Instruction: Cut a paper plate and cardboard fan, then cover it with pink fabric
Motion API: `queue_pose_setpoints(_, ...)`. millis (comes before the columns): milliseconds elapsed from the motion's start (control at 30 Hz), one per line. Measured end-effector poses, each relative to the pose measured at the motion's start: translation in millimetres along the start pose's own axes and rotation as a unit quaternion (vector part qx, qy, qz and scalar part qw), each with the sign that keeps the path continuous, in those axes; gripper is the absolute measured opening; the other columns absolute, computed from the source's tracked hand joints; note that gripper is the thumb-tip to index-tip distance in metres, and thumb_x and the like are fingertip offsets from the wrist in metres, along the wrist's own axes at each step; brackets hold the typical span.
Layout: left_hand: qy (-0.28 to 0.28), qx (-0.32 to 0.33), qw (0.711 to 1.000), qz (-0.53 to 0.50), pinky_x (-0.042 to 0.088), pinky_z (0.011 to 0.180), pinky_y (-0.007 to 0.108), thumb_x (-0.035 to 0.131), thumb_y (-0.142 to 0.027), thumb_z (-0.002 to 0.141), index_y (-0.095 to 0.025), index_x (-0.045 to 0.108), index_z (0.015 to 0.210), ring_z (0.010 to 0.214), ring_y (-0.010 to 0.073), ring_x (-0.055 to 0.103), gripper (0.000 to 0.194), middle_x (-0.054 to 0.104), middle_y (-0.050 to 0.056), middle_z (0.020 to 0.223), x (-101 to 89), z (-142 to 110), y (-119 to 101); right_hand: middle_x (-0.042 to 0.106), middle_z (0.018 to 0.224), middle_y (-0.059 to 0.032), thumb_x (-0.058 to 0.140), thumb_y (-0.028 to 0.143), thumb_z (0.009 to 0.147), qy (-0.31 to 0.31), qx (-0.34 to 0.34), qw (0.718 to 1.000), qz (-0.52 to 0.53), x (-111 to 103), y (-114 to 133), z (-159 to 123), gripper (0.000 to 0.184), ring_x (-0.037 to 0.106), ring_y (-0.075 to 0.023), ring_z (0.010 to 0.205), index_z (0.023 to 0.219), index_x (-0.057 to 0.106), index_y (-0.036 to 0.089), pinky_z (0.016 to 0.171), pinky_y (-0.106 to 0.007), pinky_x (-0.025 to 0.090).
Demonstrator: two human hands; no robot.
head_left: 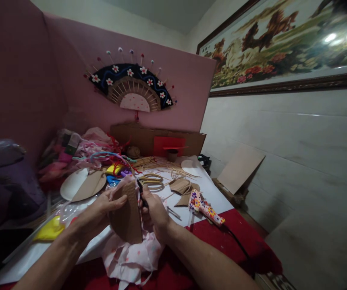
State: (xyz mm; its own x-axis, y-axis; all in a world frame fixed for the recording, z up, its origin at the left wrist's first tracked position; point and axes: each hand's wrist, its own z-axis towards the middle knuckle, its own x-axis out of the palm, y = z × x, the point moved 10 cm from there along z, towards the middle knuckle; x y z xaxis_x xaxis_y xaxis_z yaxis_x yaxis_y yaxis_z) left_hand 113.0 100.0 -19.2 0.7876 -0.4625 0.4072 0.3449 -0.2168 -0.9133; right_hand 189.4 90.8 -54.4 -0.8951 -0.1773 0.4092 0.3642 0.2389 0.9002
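My left hand (111, 207) grips a half-round piece of brown cardboard (127, 215), thumb on its face. White cloth with pink dots (132, 255) lies behind the cardboard, shows along its edges and hangs in folds below. On the cardboard's right side, my right hand (156, 211) is closed round a black-handled tool (144, 200) beside the cloth edge. The fingers hide most of this tool, so its kind is unclear. Just beyond the hands lie gold-handled scissors (152, 182) on white paper.
A flowered glue gun (205, 207) with a black cord lies right, near cardboard scraps (181, 186). Thin sticks (149, 163), a small dark cup (172, 155) and a cloth pile (91, 145) sit behind. A decorated fan (131, 86) hangs on the pink panel.
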Motion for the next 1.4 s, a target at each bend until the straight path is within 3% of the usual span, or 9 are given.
queue_pose_setpoints(267, -0.017, -0.011, 1.0, -0.016, 0.054, 0.071, 0.029, 0.071, -0.013, 0.071, -0.023, 0.059, 0.123, 0.076, 0.0222, 0.069, 0.054, 0.074, 0.01, 0.089, -1.1, 1, 3, 0.031, 0.04, 0.0118, 0.05, 0.075, 0.069, 0.001, -0.024, 0.999, 0.036, 1, 1, 1, 0.057, 0.019, -0.0016, 0.028, 0.063, 0.042, 0.019, 0.029, -0.015, 0.014)
queue_pose_setpoints(400, -0.008, -0.01, 1.0, -0.015, 0.053, 0.073, 0.029, 0.072, -0.014, 0.07, -0.021, 0.064, 0.115, 0.079, 0.0233, 0.07, 0.046, 0.074, 0.011, 0.091, 3.3, 0, 1, 0.034, 0.039, 0.0107, 0.056, 0.072, 0.067, -0.004, -0.045, 0.997, 0.061, 0, 3, 3, 0.056, 0.026, -0.0022, 0.03, 0.06, 0.042, 0.018, 0.031, -0.015, 0.018)
queue_pose_setpoints(667, 0.001, -0.007, 1.0, 0.0, 0.052, 0.071, 0.027, 0.071, -0.015, 0.072, -0.019, 0.071, 0.1, 0.075, 0.0205, 0.069, 0.028, 0.075, 0.009, 0.087, 7.4, -2, -2, 0.031, 0.038, 0.0114, 0.055, 0.072, 0.068, -0.012, -0.044, 0.998, 0.047, -3, 0, 5, 0.055, 0.022, -0.0024, 0.028, 0.062, 0.042, 0.019, 0.03, -0.015, 0.016)
queue_pose_setpoints(1000, -0.007, -0.002, 1.0, 0.008, 0.053, 0.07, 0.028, 0.071, -0.013, 0.071, -0.021, 0.067, 0.108, 0.074, 0.0203, 0.069, 0.038, 0.074, 0.009, 0.088, 3.5, -1, -2, 0.034, 0.038, 0.01, 0.052, 0.072, 0.07, -0.031, -0.047, 0.998, -0.017, -5, 10, 0, 0.056, 0.026, -0.0025, 0.029, 0.061, 0.044, 0.018, 0.032, -0.016, 0.019)
queue_pose_setpoints(1200, -0.007, -0.008, 1.0, 0.008, 0.053, 0.07, 0.027, 0.071, -0.013, 0.071, -0.017, 0.072, 0.095, 0.072, 0.0205, 0.07, 0.025, 0.075, 0.01, 0.084, 8.0, -2, -2, 0.033, 0.039, 0.0111, 0.05, 0.073, 0.071, -0.034, -0.034, 0.999, -0.005, -5, 9, -1, 0.056, 0.022, -0.0014, 0.028, 0.062, 0.043, 0.018, 0.031, -0.015, 0.016)
queue_pose_setpoints(1400, -0.01, -0.003, 1.0, 0.004, 0.054, 0.069, 0.028, 0.073, -0.014, 0.069, -0.018, 0.07, 0.101, 0.072, 0.0213, 0.07, 0.033, 0.075, 0.01, 0.085, 5.1, 0, 1, 0.036, 0.038, 0.0102, 0.058, 0.071, 0.066, -0.047, -0.045, 0.998, 0.028, -8, 5, 3, 0.055, 0.028, -0.0025, 0.029, 0.06, 0.043, 0.018, 0.031, -0.016, 0.021)
